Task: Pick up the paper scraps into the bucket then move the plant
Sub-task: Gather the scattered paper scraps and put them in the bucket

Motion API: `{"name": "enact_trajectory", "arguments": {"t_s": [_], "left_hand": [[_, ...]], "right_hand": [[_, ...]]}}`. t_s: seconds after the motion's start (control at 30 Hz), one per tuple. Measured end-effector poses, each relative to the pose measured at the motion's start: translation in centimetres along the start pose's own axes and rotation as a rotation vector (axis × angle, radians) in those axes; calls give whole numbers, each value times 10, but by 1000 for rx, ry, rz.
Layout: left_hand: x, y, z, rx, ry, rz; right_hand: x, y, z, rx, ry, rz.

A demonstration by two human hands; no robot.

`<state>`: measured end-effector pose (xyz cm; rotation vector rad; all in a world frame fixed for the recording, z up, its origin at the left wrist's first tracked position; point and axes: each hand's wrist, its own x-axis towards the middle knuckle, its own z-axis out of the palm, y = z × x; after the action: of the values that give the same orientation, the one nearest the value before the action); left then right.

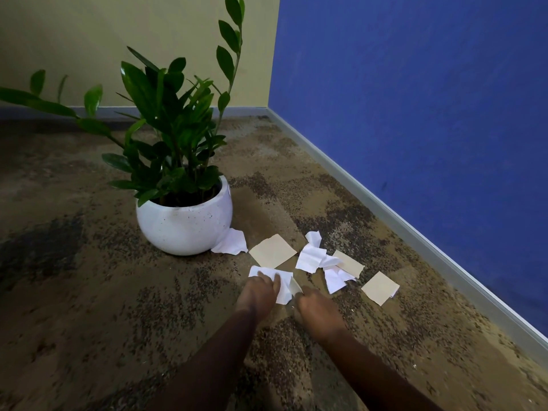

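Lower centre, left hand (259, 293) lays spread fingers on white scrap (283, 281); right hand (315, 305) meets its right edge, grip unclear. Open carpet (89, 292) lower left.

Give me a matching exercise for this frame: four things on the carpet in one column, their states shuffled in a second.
1. green plant in white speckled round pot
2. beige square paper scrap nearest the blue wall
3. white paper scrap against the pot
4. white paper scrap nearest the camera

a. under the left hand's fingers
b. standing upright
c. lying flat, untouched
d. crumpled, untouched

Pairs: 1-b, 2-c, 3-d, 4-a
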<state>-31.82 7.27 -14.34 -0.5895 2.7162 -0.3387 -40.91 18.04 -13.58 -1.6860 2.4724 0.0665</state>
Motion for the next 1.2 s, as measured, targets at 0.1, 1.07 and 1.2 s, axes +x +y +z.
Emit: {"name": "enact_trajectory", "arguments": {"t_s": [0.1,1.07,1.2], "left_hand": [[1,-1,0,-11,5,1],[-13,13,-15,-2018,-108,-414],[-17,22,-24,-2343,-212,-424]], "right_hand": [[1,1,1,29,16,10],[23,2,-15,1066,183,297],[22,7,-17,1067,91,221]]}}
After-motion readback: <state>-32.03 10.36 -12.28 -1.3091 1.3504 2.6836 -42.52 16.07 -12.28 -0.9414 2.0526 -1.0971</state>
